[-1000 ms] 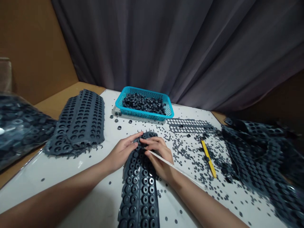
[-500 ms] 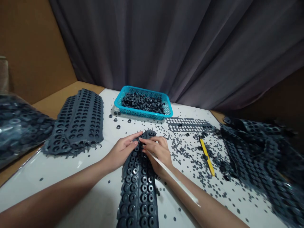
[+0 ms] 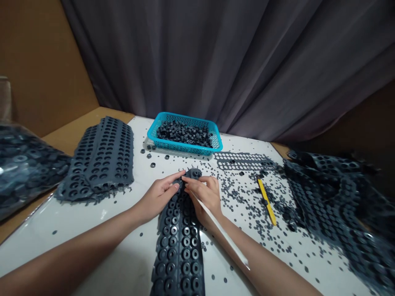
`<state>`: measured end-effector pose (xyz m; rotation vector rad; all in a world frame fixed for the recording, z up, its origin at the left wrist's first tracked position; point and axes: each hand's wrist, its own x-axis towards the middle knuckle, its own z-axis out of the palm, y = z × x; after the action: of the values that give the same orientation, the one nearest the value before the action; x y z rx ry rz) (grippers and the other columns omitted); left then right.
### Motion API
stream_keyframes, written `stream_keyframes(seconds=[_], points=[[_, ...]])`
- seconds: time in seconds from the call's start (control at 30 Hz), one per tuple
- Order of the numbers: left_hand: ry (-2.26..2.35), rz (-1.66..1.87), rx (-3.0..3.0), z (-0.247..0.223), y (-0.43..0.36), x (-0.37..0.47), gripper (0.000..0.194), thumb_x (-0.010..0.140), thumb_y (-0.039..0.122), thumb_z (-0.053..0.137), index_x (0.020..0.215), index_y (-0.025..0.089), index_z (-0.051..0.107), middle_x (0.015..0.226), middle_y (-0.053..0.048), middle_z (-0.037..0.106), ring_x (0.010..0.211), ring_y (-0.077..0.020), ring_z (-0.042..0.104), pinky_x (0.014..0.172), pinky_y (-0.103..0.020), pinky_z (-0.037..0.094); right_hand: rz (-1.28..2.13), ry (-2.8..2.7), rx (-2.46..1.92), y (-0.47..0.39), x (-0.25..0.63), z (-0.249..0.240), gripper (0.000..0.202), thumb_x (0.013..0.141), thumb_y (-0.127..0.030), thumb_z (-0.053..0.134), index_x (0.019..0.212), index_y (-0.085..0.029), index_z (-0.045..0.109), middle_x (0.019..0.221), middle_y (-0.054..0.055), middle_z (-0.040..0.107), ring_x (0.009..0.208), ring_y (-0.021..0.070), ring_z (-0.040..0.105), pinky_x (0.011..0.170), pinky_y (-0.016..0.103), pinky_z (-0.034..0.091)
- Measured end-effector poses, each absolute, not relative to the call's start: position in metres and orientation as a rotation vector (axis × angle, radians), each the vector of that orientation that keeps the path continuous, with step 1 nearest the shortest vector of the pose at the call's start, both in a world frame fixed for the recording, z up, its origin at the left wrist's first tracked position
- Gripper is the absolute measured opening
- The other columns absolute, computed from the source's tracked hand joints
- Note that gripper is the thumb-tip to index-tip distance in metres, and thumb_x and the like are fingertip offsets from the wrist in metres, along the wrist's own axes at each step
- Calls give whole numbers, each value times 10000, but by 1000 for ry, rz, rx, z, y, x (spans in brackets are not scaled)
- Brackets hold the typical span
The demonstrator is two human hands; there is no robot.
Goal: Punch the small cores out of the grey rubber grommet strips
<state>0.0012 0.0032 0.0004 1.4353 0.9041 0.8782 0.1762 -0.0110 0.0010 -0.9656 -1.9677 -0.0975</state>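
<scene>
The right hand (image 3: 208, 198), closed around a white stick (image 3: 222, 231), could slip — jabbing the left hand (image 3: 156, 198), half-open against the molded ring strip (image 3: 178, 255).

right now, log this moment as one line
left hand: on far end of dark studded sheet | right hand: holding white stick, same end | beyond: blue basket with dark pieces inside

The white bench (image 3: 74, 222) carries a ring-studded sheet (image 3: 178, 259), stacked sheets (image 3: 106, 158), a blue basket (image 3: 185, 147), a perforated strip (image 3: 243, 161), a yellow tool (image 3: 269, 209) and scattered discs (image 3: 225, 280).
</scene>
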Motion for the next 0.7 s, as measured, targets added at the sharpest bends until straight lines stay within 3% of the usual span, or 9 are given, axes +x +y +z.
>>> stream_keyframes(seconds=[0.13, 0.37, 0.53, 0.7], points=[[901, 877, 1460, 1, 2, 1, 482, 933, 361, 472, 1373, 166, 460, 1401, -75, 474, 1301, -246, 411, 1105, -392, 269, -83, -1944, -997, -10, 177, -2, 133, 917, -179, 533, 959, -271, 620, 1056, -9, 720, 791, 201, 534, 774, 395, 362], [924, 835, 1420, 1, 2, 0, 484, 946, 384, 460, 1395, 206, 426, 1316, -59, 565, 1156, -241, 546, 990, -364, 410, 243, -1737, -1130, -7, 182, 1, 69, 920, -203, 514, 925, -232, 576, 1032, 48, 708, 880, 209, 590, 799, 392, 447], [899, 872, 1341, 0, 2, -1, 474, 948, 373, 465, 1403, 254, 408, 1330, -30, 554, 1218, -238, 497, 1003, -358, 399, 434, -1607, -1163, -10, 183, 3, 85, 929, -269, 509, 890, -224, 571, 1028, 60, 682, 978, 219, 621, 824, 385, 470], [919, 977, 1391, -1, 7, -1, 304, 931, 329, 482, 1185, 252, 628, 1303, -5, 577, 1241, -218, 476, 1063, -346, 329, 522, -1458, -1236, -10, 186, 0, 113, 921, -316, 512, 916, -220, 571, 975, 48, 682, 922, 213, 641, 790, 363, 482]])
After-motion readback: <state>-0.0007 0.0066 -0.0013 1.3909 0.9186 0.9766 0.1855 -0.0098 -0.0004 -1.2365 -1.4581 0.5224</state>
